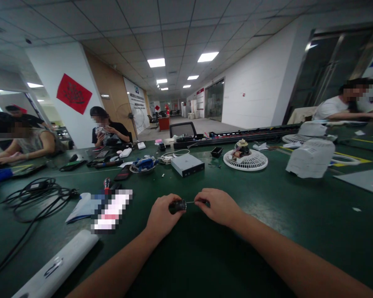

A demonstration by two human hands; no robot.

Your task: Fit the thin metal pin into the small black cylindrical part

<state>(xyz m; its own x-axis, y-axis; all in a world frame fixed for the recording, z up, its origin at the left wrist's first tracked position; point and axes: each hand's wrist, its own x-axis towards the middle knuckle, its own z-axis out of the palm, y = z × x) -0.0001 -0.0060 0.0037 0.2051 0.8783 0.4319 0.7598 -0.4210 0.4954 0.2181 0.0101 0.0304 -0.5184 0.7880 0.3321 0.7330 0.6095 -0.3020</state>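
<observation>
My left hand point(162, 216) is closed around a small black cylindrical part point(177, 206), held just above the green table point(205, 256). A thin metal pin or shaft point(190, 202) sticks out of the part toward the right. My right hand point(216, 205) pinches the far end of that pin, fingers pressed together. Both hands sit close together at the middle of the table, near its front.
A grey box point(187, 164), a white fan grille with a motor point(245, 159) and a white fan housing point(311, 157) lie further back. Black cables point(37, 194) and a white bar point(57, 265) lie at left. Other people sit at left, behind and at far right.
</observation>
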